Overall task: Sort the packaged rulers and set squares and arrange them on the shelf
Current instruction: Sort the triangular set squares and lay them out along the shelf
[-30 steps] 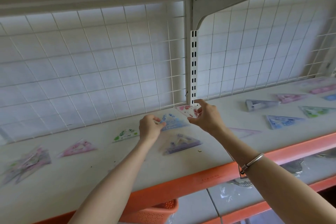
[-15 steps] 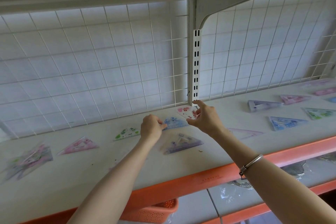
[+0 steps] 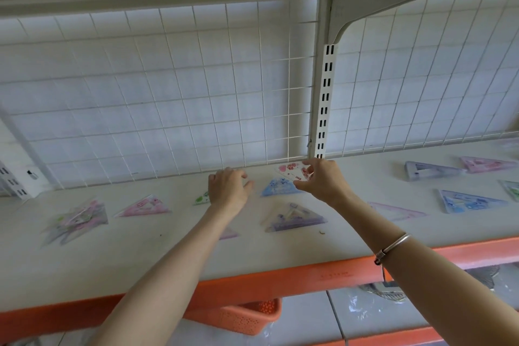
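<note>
Packaged set squares lie scattered on the white shelf. My right hand pinches a red-and-white set square pack at the back of the shelf, beside the slotted upright. In front of it lies a blue pack, and nearer me a purple pack. My left hand hovers with fingers loosely curled, holding nothing, over a green pack that it partly hides. A pink pack and a mixed pile lie to the left.
More packs lie to the right: purple, pink, blue, a clear pink one. A wire grid backs the shelf. An orange rail edges the front; an orange basket sits below.
My left hand has let go of the blue pack's corner and shifted left, its fingers now loose. The right hand keeps its pinch on the red-and-white pack.
</note>
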`<state>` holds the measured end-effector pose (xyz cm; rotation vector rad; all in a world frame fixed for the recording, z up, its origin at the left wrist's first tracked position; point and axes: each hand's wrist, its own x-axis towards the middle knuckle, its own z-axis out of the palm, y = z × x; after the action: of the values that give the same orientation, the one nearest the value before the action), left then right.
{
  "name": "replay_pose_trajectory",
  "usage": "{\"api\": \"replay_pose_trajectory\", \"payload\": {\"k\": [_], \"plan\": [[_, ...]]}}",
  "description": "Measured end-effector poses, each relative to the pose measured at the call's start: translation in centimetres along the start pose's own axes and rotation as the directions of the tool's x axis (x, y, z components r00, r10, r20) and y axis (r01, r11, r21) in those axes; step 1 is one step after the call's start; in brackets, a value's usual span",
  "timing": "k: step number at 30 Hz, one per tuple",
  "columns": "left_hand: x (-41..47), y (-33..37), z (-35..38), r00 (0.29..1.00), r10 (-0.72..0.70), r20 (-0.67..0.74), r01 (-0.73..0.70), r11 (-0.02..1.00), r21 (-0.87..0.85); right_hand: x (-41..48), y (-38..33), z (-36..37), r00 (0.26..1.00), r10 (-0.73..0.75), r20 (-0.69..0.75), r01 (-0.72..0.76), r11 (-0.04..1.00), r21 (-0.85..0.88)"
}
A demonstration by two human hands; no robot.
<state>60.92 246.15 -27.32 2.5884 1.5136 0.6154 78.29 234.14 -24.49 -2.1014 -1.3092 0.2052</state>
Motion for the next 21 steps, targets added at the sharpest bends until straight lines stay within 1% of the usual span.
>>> {"api": "replay_pose_trajectory", "payload": {"k": [4,8,12,18,21], "plan": [[-0.7,-2.3,-1.2,1.000,0.013,0.010,-0.013,0.998,0.057,0.6,-1.2,1.3,0.998,-0.045,0.040,0.046,0.999,-0.022],[-1.6,-5.1,-2.7,1.000,-0.021,-0.011,0.021,0.998,0.052,0.9,-3.6,2.7,0.989,-0.097,0.112,0.099,0.995,-0.020],[-2.4,-9.0,-4.5,0.999,-0.049,0.013,0.048,0.998,0.034,1.1,-6.6,5.3,0.979,-0.148,0.139,0.155,0.987,-0.042],[-3.1,-16.1,-7.6,0.993,-0.111,0.037,0.109,0.992,0.065,1.0,-13.0,9.7,0.960,-0.216,0.177,0.221,0.975,-0.009],[-3.2,-19.6,-9.0,0.991,-0.124,0.045,0.120,0.989,0.092,0.9,-16.4,12.0,0.954,-0.225,0.198,0.230,0.973,-0.004]]}}
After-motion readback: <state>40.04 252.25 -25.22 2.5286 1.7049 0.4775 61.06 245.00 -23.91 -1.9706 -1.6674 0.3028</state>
